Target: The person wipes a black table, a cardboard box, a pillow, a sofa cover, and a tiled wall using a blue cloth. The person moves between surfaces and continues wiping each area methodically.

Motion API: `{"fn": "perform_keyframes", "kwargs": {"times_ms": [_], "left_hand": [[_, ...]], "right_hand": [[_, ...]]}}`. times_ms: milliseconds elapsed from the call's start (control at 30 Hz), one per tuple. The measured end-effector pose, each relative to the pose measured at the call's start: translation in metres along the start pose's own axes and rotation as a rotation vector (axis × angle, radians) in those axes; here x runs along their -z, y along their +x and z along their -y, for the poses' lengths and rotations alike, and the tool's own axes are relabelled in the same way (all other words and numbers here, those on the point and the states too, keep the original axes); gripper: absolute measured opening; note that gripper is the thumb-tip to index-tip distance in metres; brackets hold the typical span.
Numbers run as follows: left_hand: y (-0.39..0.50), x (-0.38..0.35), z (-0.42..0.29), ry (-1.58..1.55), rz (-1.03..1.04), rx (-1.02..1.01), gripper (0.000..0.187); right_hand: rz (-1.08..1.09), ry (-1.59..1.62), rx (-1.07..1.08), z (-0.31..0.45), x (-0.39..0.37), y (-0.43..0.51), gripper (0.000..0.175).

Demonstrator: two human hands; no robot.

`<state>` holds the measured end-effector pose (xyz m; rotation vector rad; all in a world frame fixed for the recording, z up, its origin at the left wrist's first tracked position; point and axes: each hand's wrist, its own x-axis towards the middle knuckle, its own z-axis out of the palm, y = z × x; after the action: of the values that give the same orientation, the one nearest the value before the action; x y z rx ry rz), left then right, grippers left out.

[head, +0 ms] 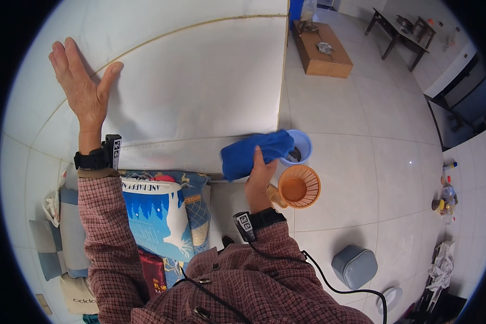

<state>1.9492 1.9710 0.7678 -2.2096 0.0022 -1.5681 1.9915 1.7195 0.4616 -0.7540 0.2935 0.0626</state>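
Note:
My left hand (83, 93) is spread against or just off the white tiled wall (202, 77), fingers pointing up and thumb apart. It holds nothing; whether the palm touches the tile is hard to tell. In my right hand (261, 182) is a folded blue cloth (251, 156), gripped with the thumb on top, near the wall's lower right corner. Beyond the cloth, partly covered by it, stands a blue plastic basket (303, 148) with something dark inside. An orange slatted plastic basket (314, 186) is on the floor just right of my right hand.
Below my left arm lie a printed blue cushion (156, 218) and patterned fabric (198, 202). A grey padded stool (354, 265) sits on the tiled floor at lower right. Farther off are a cardboard box (328, 52) and a dark wooden table (397, 36). A black cable (340, 289) trails from my right wrist.

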Motion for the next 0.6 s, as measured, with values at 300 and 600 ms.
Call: {"fn": "perform_keyframes", "kwargs": {"times_ms": [300,600], "left_hand": [[-0.001,-0.001,0.001,-0.014,-0.014,-0.013,0.103],[0.000,-0.003,0.002,0.011,-0.015,-0.013,0.104]], "right_hand": [[-0.087,-0.072,-0.364,-0.034,0.090,0.043,0.045],[-0.191,-0.155,-0.221,-0.009,0.060,0.044,0.045]]}}
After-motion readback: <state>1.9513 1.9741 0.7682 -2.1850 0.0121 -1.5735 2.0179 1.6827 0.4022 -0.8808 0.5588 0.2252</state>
